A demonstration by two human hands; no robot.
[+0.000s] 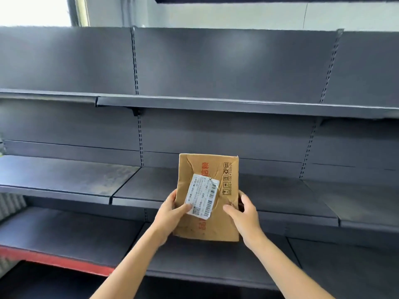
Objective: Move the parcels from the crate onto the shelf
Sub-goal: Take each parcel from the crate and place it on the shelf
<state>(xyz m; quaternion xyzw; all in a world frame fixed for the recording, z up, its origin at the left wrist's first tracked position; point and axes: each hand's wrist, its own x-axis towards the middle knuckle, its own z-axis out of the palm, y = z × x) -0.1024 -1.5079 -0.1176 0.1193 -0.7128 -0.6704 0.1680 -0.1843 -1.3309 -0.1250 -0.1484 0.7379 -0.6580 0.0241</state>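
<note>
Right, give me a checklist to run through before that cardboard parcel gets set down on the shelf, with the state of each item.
1. Both hands on the parcel: ok. The left hand and right hand grip the cardboard parcel at its two lower sides.
2. Landing spot free: ok. The middle shelf behind the parcel shows nothing lying on it.
3. Headroom: ok. The upper shelf sits well above the parcel's top edge.
4. Parcel condition: not ok. The cardboard is creased and dented near the white label.
5. Parcel resting on the shelf yet: cannot tell; it looks held in front of the edge.
6. Crate with the remaining parcels: cannot tell, out of view.
</note>
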